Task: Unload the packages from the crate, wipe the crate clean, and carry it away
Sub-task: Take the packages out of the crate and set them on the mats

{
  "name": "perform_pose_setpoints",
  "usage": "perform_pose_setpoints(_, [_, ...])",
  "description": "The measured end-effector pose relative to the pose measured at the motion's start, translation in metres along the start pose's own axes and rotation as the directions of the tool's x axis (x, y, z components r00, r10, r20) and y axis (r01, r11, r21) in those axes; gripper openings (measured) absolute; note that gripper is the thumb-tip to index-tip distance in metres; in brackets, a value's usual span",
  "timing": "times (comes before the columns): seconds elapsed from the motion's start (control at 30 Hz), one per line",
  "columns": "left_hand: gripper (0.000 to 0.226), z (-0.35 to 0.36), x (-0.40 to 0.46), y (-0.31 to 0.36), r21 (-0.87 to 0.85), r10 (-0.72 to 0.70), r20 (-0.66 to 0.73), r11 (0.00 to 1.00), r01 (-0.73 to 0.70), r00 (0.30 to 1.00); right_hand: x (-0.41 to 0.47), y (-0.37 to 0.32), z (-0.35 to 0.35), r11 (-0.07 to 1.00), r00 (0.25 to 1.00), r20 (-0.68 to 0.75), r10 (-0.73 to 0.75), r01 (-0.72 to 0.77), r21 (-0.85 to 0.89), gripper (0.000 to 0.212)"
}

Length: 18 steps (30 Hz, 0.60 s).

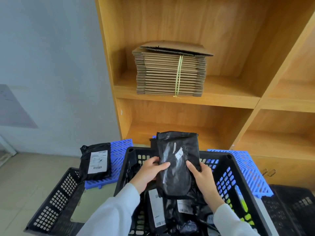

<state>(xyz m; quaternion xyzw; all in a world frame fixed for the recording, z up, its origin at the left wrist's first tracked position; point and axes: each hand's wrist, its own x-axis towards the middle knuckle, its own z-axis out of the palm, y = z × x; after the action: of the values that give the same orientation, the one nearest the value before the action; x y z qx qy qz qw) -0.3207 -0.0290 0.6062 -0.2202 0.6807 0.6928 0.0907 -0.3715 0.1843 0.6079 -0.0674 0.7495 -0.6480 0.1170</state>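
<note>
Standing against the grey wall, a wooden shelf unit (221, 99) fills the background; its upper compartment carries a tied stack of flattened cardboard boxes (170, 74), set toward the front edge of that shelf board. Below it, a blue plastic lattice pallet (247, 167) lies on the floor at the foot of the shelves. A black perforated crate (226, 176) sits in front of the pallet, with a second black crate (56, 205) just beside it on the left and a third dark crate (289, 210) at the right edge of view. Inside the central crate lie several black bagged packages with white barcode labels (156, 206), heaped along its floor. One labelled black package (96, 161) rests on the left end of the pallet, its near corner over the rim of the left crate. A person in pale sleeves holds a black package (177, 160) upright above the far half of the central crate, clear of the heap. The left hand (150, 171) grips its left edge, thumb across the front. The right hand (202, 178) grips its right edge, fingers curled behind.
</note>
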Motion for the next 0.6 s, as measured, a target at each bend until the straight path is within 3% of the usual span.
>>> perform_pose_setpoints(0.17, [0.029,0.009,0.029,0.023,-0.078,0.050,-0.058,0.995,-0.055,0.997,0.036,-0.010,-0.017,0.999,0.998,0.057,-0.006,0.004,0.032,0.022])
perform_pose_setpoints(0.23, [0.031,0.014,0.043,0.035,-0.130,0.046,-0.080,0.990,-0.056,0.996,0.055,-0.012,-0.028,1.000,1.000,0.027,-0.012,0.012,0.014,0.012])
perform_pose_setpoints(0.33, [0.036,0.017,0.071,0.055,-0.201,0.022,-0.119,0.979,-0.046,0.993,0.091,-0.011,-0.049,1.000,0.999,-0.049,0.001,-0.001,0.001,0.016])
perform_pose_setpoints(0.47, [0.028,0.011,0.117,0.080,-0.307,-0.038,-0.156,0.952,-0.012,0.987,0.146,-0.004,-0.080,0.961,0.996,-0.051,-0.074,0.057,-0.270,0.020])
perform_pose_setpoints(0.6, [0.035,0.000,0.163,0.084,-0.369,-0.159,-0.177,0.926,0.084,0.971,0.188,0.010,-0.107,0.820,0.996,-0.043,-0.080,0.041,-0.571,0.022])
